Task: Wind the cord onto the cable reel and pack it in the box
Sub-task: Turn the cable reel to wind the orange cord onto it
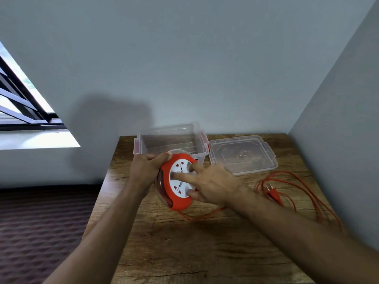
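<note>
A round orange cable reel with a white socket face is held tilted above the wooden table. My left hand grips its upper left rim. My right hand lies on the white face, fingers spread and pressed into it. An orange cord runs from under the reel and lies in loose loops on the table to the right, its plug resting among them. A clear plastic box with red latches stands open just behind the reel.
The box's clear lid lies flat to the right of the box. The table stands in a corner, walls behind and to the right. Left of the table are a dark patterned floor and a window.
</note>
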